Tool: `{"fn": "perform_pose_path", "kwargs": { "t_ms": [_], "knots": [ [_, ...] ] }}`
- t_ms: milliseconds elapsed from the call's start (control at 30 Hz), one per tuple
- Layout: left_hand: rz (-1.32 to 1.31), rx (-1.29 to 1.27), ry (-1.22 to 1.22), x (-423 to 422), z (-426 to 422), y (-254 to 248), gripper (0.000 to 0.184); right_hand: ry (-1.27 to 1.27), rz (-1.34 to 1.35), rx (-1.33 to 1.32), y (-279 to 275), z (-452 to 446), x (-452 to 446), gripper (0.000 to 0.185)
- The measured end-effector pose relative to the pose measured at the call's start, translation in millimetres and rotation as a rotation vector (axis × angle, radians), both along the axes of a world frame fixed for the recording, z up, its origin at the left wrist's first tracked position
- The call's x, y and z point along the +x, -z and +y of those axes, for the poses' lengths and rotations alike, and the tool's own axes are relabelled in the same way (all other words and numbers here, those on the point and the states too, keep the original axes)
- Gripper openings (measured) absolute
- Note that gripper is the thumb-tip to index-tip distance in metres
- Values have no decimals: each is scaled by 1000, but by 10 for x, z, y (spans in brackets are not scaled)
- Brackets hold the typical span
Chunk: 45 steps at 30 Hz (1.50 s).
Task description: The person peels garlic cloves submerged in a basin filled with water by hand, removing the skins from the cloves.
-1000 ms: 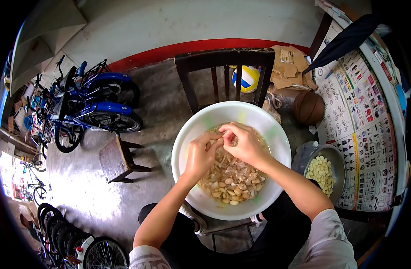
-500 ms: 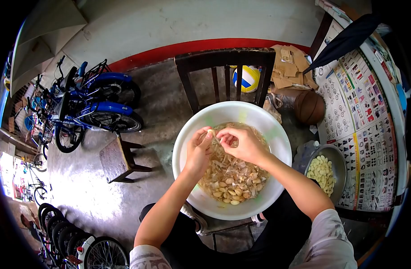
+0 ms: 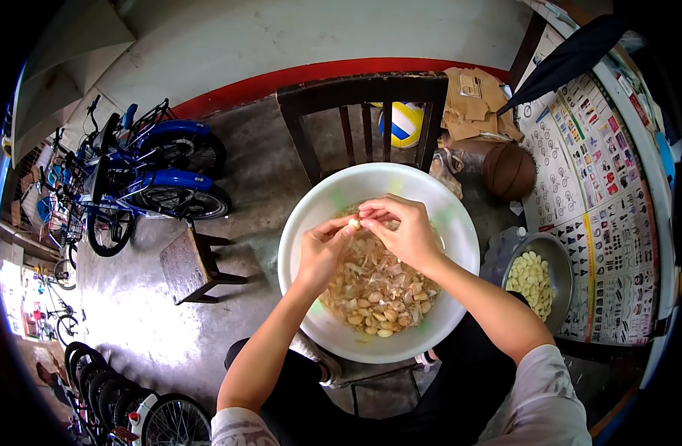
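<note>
Cream clove (image 3: pixel 354 223) — both hands (image 3: pixel 321 256) (image 3: pixel 412 236), over white basin (image 3: pixel 460 241)

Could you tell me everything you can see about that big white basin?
The big white basin is round, deep and smooth, apparently plastic, with faint green patches on its inner wall. It sits upright and open by a dark wooden chair, close to the person's knees; what supports it is hidden. Inside lie papery skins and pale cloves, apparently garlic, in what looks like brownish water. The left hand and right hand are above it. No crack shows.
</note>
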<state>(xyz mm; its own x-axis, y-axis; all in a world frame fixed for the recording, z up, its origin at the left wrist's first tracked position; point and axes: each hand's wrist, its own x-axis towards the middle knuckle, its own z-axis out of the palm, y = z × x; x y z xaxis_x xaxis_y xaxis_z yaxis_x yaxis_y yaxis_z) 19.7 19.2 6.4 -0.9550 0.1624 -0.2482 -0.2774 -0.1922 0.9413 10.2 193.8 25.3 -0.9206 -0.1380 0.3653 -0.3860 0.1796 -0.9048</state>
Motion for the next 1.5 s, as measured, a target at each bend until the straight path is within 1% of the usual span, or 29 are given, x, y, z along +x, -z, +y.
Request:
{"fn": "perform_pose_path", "kwargs": {
  "t_ms": [100, 167, 200, 267, 300, 333, 367, 400, 433, 500, 567, 667, 700, 767, 833, 867, 1000, 1067, 1167, 1200, 1267, 1300, 1367, 1400, 1467, 1500],
  "knots": [
    [66, -30, 20, -12, -44, 10, 20, -5, -23, 39, -60, -20, 40, 14],
    [142, -264, 44, -6, -39, -66, 18, -7, -66, 24, -47, -14, 39, 14],
    [140, -265, 49, -11, -52, -46, 18, -11, -110, 9, -39, -10, 41, 14],
    [261, -376, 74, -26, -94, 6, 16, -21, -102, 21, -60, -6, 42, 15],
    [260, -378, 78, -23, -104, -21, 16, -38, -92, 37, -66, -6, 46, 15],
    [254, -434, 93, -17, -112, -73, 15, -37, -93, 35, -45, -9, 46, 15],
    [249, -490, 108, -18, -121, -102, 14, -42, -27, 84, -6, -15, 38, 14],
    [248, -490, 108, -25, -133, -101, 14, -47, 38, 133, 24, -20, 33, 14],
    [272, -513, 120, -29, -145, -96, 13, -48, 37, 133, 42, -22, 29, 14],
    [294, -539, 132, -38, -164, -100, 13, -21, 250, 242, 64, -34, 24, 14],
    [337, -584, 170, -53, -174, -117, 14, -5, 265, 259, 58, -56, 47, 14],
    [299, -628, 165, -44, -156, -150, 15, 11, 277, 277, 99, -68, 51, 16],
    [295, -628, 163, -43, -159, -142, 15, 9, 274, 272, 114, -73, 47, 17],
    [266, -536, 153, -43, -169, -121, 17, 5, 248, 251, 105, -74, 28, 17],
    [261, -500, 144, -24, -163, -102, 18, -1, 224, 232, 82, -88, 25, 17],
    [260, -465, 138, -19, -153, -96, 19, 10, 175, 202, 63, -95, 28, 17],
    [294, -518, 121, 24, -93, -193, 22, 18, 68, 162, 57, -123, 36, 19],
    [257, -625, 125, 41, -85, -265, 23, 15, 42, 140, 56, -129, 38, 21],
    [282, -659, 108, 59, -57, -329, 23, 23, 22, 116, 46, -129, 44, 22],
    [283, -659, 108, 58, -57, -295, 23, 32, 28, 117, 44, -126, 41, 23],
    [401, -578, 26, 47, -43, -155, 24, 26, 40, 132, 51, -122, 47, 22],
    [402, -574, 29, 40, -32, -105, 24, 20, 49, 146, 52, -115, 56, 22],
    [344, -413, -78, 23, -22, -42, 26, 7, 32, 127, 43, -97, 53, 21],
    [345, -413, -77, 30, -16, -74, 26, -12, 14, 105, 41, -91, 50, 21],
    [26, -284, -38, 57, -9, -168, 28, -20, 15, 109, 58, -75, 41, 20],
    [26, -285, -37, 50, -22, -141, 28, -29, 15, 113, 65, -66, 39, 19]
  ]
}}
